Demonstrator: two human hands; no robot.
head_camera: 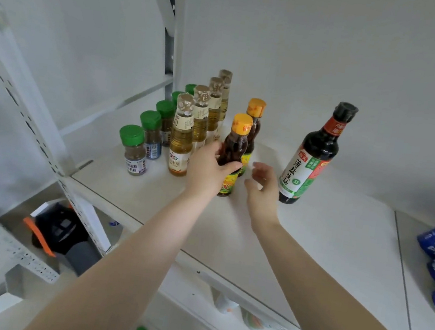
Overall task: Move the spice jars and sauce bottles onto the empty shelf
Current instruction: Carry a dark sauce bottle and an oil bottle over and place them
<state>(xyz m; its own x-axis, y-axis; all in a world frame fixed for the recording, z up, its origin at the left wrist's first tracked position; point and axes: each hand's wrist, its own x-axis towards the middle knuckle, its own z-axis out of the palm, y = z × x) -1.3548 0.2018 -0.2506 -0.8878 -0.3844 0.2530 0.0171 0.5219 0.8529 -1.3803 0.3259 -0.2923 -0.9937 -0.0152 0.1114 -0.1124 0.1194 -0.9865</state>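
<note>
Though its label is half hidden, the left hand (207, 170) seemingly grips a sesame-oil bottle (233, 150).

Plain white walls (337, 42) behind a white metal rack with perforated uprights (24, 111), evenly lit.

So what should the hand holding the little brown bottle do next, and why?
Probably let go. The left hand grips the front orange-capped sauce bottle, which looks upright with its base on the shelf, lined up before its twin. The right hand hovers open beside it, holding nothing. Loosening the grip and drawing back seems the sensible next move.
</note>
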